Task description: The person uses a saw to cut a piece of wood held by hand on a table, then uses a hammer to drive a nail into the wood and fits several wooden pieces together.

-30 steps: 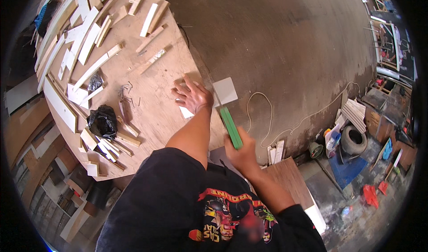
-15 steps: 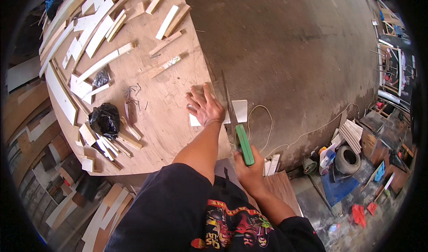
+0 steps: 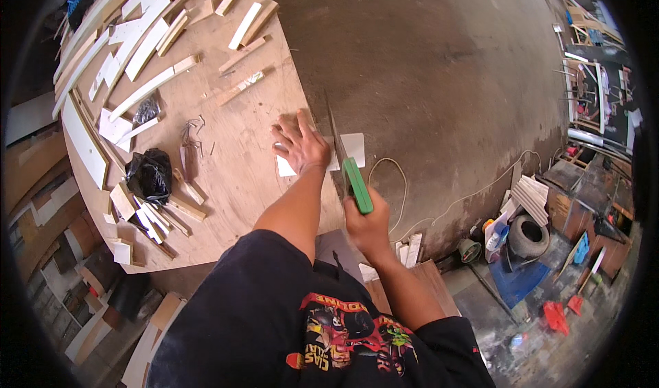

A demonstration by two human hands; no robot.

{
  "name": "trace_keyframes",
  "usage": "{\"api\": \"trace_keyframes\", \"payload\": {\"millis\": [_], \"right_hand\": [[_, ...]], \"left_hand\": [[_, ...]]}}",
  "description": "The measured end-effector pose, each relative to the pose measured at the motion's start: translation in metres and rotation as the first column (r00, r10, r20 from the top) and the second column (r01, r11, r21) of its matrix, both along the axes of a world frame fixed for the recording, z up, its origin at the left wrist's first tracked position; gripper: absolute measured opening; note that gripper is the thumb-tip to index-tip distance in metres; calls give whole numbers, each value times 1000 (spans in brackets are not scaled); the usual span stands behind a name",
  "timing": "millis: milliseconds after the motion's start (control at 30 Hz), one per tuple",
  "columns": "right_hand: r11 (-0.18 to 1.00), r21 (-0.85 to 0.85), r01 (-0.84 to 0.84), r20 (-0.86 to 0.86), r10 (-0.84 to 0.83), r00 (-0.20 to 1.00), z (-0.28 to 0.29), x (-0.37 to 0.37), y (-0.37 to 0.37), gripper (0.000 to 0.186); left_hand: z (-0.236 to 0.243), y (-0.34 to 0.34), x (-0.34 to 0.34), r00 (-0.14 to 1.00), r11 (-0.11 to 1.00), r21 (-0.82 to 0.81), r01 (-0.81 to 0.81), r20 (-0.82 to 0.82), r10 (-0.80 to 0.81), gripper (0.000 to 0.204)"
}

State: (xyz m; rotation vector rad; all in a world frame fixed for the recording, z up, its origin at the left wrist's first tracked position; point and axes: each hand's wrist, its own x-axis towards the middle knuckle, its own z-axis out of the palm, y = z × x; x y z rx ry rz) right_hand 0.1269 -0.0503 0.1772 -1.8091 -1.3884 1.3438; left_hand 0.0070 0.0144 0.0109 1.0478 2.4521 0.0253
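Right hand (image 3: 367,224) grips the saw (image 3: 358,187); left hand (image 3: 302,144), spread on the board (image 3: 353,151) beside it, risks cuts if strokes jump.

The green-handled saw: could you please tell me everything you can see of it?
The saw has a chunky green handle, seemingly plastic, and a thin, dark blade, apparently metal, seen nearly edge-on. The right hand grips the handle. The blade points forward, slightly left, and crosses the white board beside the edge of the table; how deep any cut goes is unclear.
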Motion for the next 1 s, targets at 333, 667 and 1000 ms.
{"api": "trace_keyframes", "payload": {"millis": [333,667,1000], "right_hand": [[1000,10,0,31,0,1000,0,10,-43,15],[997,0,-72,37,72,997,45,42,-83,13],[984,-14,-180,114,180,977,46,53,-75,8]], "left_hand": [[-28,-53,11,978,948,265,-177,-59,199,49],[-10,-41,21,941,947,93,-308,-116,318,48],[-7,-36,19,947,950,61,-307,-78,311,49]]}}
